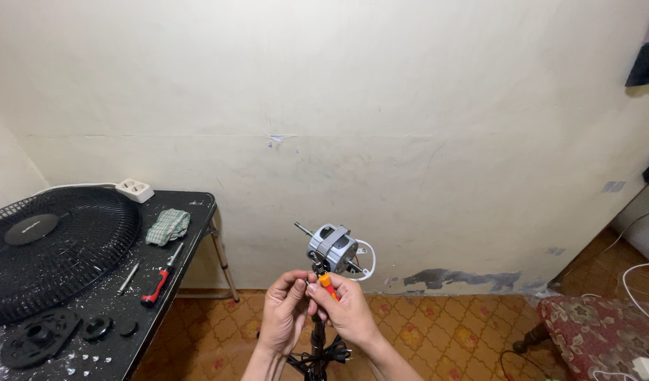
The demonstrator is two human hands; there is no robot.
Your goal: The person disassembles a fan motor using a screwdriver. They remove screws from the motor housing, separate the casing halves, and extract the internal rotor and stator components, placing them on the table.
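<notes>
Both grips [316, 305] hold orange screwdriver [327, 285] under motor [333, 248]

Illumination is even and moderately bright, warm in tone, across the wall [353, 92] ahead of me. Shadows are soft; a faint one falls beneath the tabletop [187, 233]. No glare is present. My hands [317, 310] are sharply focused. Wide-angle distortion bends the frame edges, most noticeably the left corner.

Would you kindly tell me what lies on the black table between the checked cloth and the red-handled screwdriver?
Nothing: in the head view, the table is bare between cloth and screwdriver.
</notes>
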